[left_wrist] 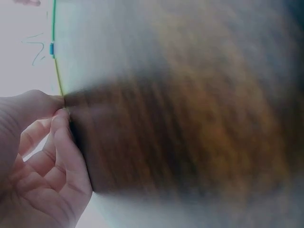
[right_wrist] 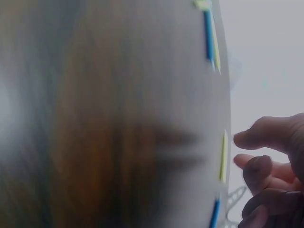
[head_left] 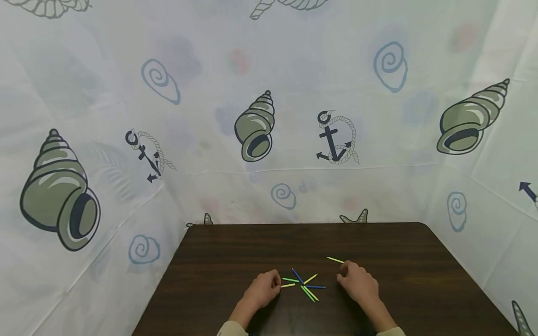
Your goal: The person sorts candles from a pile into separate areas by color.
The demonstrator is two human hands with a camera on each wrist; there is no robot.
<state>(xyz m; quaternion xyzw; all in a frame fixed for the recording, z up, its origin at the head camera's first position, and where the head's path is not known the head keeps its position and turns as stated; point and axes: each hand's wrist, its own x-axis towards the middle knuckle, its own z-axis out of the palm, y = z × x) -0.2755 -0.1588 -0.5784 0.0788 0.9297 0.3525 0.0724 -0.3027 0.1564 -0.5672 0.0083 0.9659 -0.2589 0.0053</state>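
Note:
Several thin, pointed sticks, like coloured toothpicks, fan out from a common centre on the dark table. Among them are a blue stick (head_left: 297,275), a green stick (head_left: 291,280) and a yellow stick (head_left: 310,279). My left hand (head_left: 262,289) pinches the outer end of another yellow stick (head_left: 288,285) between thumb and index finger, on the left of the fan. To the right, my right hand (head_left: 359,281) is over the table with thumb and index finger apart, beside a separate yellow stick (head_left: 335,259). A blue stick (right_wrist: 215,213) near that hand shows in the right wrist view.
The brown wooden table (head_left: 235,242) has its far edge against a white cloth (head_left: 201,154) printed with shells and anchors. The cloth also rises on the left and right sides.

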